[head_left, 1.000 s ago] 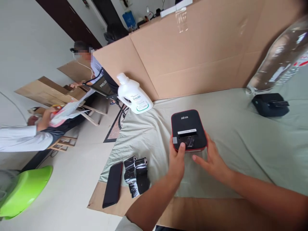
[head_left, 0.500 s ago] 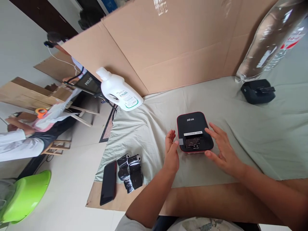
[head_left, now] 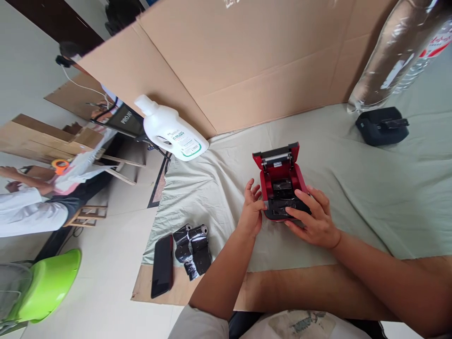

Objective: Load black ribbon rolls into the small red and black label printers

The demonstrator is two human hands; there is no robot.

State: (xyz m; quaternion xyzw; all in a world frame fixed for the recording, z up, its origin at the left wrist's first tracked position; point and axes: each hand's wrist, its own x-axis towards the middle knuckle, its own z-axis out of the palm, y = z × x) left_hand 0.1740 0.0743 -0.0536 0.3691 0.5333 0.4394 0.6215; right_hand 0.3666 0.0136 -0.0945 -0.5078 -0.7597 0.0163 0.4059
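A small black and red label printer point(head_left: 278, 181) lies on the pale green cloth point(head_left: 353, 188), its lid swung up and back so the red inside and a dark roll show. My left hand point(head_left: 252, 209) presses its thumb against the printer's left front corner, fingers spread. Across the printer's front edge rests my right hand point(head_left: 312, 219), fingers lying over the body. Two black wrapped rolls point(head_left: 193, 247) lie to the left, beside a black phone point(head_left: 162, 265).
A white detergent bottle point(head_left: 173, 132) leans at the cloth's back left. A cardboard wall point(head_left: 247, 66) stands behind. At the back right sit a second black device point(head_left: 381, 125) and a clear plastic bottle point(head_left: 395, 61). Other people work at far left, near a green basin point(head_left: 45, 287).
The printer's lid was shut before and now stands open. My hands went from hovering beside it to holding its front.
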